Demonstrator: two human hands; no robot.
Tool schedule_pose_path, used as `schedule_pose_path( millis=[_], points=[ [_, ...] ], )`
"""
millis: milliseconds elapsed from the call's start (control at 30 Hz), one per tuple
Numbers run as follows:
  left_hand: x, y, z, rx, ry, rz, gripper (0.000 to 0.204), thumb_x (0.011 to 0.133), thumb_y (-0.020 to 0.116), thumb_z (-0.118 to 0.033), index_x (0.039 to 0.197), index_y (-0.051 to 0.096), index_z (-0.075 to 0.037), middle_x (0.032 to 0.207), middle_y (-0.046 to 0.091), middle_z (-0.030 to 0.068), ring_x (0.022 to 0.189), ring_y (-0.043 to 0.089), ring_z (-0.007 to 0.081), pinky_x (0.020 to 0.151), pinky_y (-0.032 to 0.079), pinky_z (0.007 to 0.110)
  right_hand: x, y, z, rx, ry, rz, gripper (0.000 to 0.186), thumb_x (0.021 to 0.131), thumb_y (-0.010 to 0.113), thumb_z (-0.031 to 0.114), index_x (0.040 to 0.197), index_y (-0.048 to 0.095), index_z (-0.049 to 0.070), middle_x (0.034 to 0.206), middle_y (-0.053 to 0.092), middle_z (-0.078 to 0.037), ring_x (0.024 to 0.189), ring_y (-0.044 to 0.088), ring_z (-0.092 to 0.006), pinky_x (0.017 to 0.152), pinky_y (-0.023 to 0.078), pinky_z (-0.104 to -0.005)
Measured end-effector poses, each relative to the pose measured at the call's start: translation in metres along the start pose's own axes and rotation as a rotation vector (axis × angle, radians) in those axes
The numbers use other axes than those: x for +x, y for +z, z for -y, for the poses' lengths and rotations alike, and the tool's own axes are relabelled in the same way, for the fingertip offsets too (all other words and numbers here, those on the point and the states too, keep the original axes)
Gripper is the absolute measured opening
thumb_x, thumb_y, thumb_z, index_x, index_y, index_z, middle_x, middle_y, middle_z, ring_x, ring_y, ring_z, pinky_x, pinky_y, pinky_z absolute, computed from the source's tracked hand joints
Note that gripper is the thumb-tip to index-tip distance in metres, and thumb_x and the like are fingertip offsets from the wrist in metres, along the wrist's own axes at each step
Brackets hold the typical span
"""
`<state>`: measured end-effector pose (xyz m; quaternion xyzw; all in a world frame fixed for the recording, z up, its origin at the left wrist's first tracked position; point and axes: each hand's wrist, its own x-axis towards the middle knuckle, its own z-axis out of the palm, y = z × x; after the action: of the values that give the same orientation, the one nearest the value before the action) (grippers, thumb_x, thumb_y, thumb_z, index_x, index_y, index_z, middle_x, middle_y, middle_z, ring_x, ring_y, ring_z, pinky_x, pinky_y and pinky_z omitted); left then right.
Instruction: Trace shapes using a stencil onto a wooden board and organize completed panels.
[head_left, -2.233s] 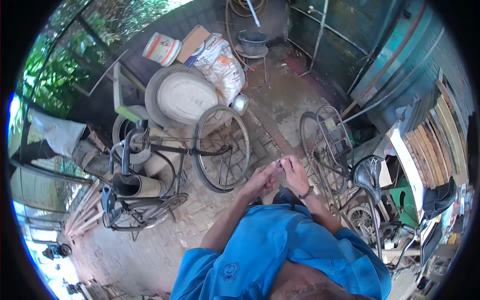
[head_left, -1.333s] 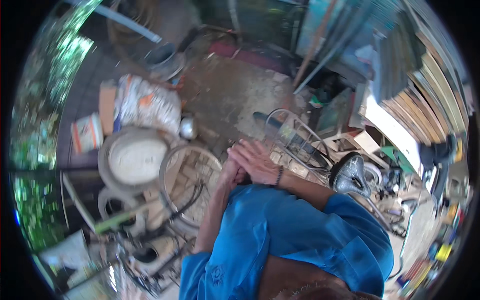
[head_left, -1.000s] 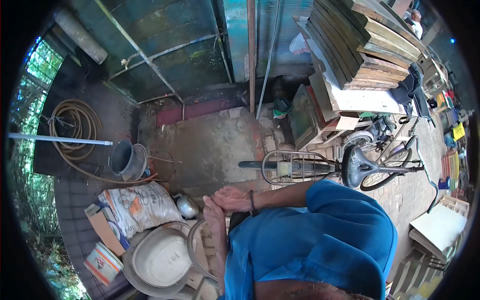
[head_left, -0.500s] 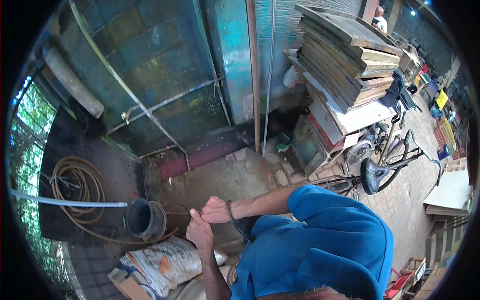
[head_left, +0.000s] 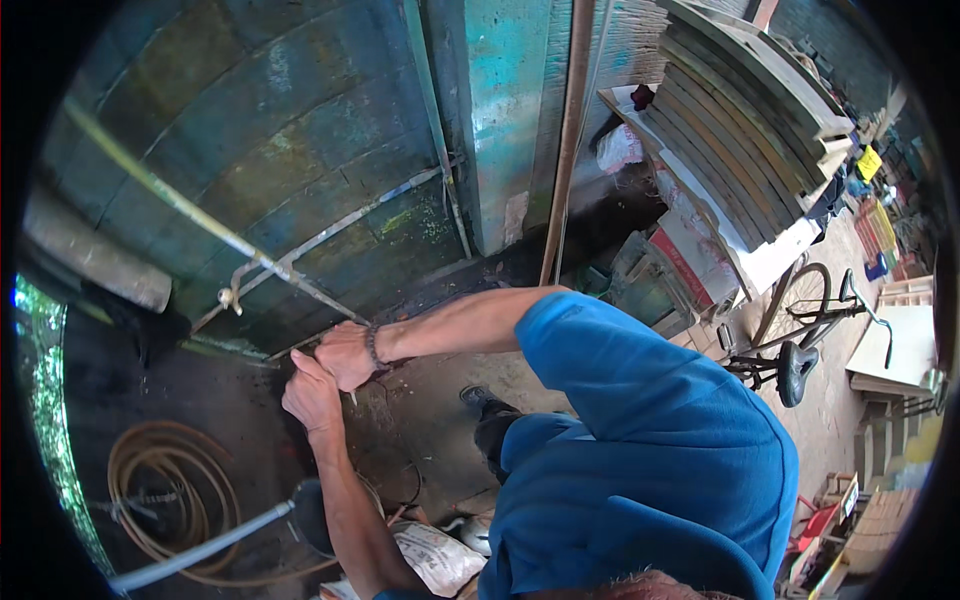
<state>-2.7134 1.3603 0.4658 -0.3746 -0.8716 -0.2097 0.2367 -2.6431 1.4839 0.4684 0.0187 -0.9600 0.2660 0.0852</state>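
My right hand [head_left: 346, 356], with a dark beaded bracelet at the wrist, is closed in a fist in front of the wall's lower edge. Pressed against it from the left is my left hand [head_left: 312, 393], fingers curled and thumb laid toward the right hand. Whatever they grip, if anything, is hidden. Close behind the right hand ends a slanting yellowish-white pipe [head_left: 250, 250], which carries a small tap [head_left: 230, 298]. A dark bucket [head_left: 313, 515] is partly covered by my left forearm, and a pale blue hose [head_left: 215, 545] reaches to it.
Coiled brown hose [head_left: 125, 475] lies at left. A white sack [head_left: 438, 558] sits near my body. At right, stacked wooden frames [head_left: 740, 130] rest on a white board above boxes; a bicycle [head_left: 795, 370] stands beyond. A wooden post [head_left: 568, 150] rises by the turquoise column [head_left: 505, 110].
Both hands, still together, have moved forward and left, from beside the bucket to near the wall pipes. My view has shifted too, and a shoe now shows on the floor.
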Motion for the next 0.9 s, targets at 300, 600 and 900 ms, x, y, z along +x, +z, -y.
schedule_pose_path(
  millis=[300, 600, 900],
  points=[
    [0.141, 0.099, 0.024, -0.113, 0.085, 0.152, 0.068, 0.108, 0.036, -0.030, 0.054, 0.060, 0.004, 0.062, 0.061, 0.0291, 0.060, 0.060, 0.0499, 0.058, 0.047, 0.059, 0.125, -0.010, -0.129, 0.415, 0.163, 0.107, 0.026, 0.071, 0.066, 0.023, 0.071, 0.068, -0.003, 0.077, 0.067, -0.028, 0.075, 0.067, -0.0430, 0.068, 0.051, -0.0505],
    [0.157, 0.115, -0.006, -0.090, -0.141, 0.596, 0.074, 0.107, 0.025, -0.052, 0.096, 0.073, 0.003, 0.095, 0.070, 0.0299, 0.091, 0.065, 0.0517, 0.083, 0.049, 0.059, 0.099, -0.024, -0.169, 0.134, 0.080, -0.039, 0.028, 0.076, 0.069, 0.030, 0.089, 0.070, 0.005, 0.081, 0.069, -0.022, 0.077, 0.068, -0.0424, 0.069, 0.053, -0.0534],
    [-0.163, 0.095, 0.072, -0.703, -0.574, 0.462, 0.031, 0.098, 0.057, -0.028, 0.122, 0.059, -0.009, 0.114, 0.064, 0.0190, 0.108, 0.062, 0.0397, 0.095, 0.049, 0.048, -0.122, 0.102, -0.239, 0.545, 0.749, -0.422, 0.055, 0.099, 0.052, 0.016, 0.152, 0.043, 0.008, 0.151, 0.052, -0.006, 0.136, 0.048, -0.0168, 0.110, 0.037, -0.0291]
  ],
)
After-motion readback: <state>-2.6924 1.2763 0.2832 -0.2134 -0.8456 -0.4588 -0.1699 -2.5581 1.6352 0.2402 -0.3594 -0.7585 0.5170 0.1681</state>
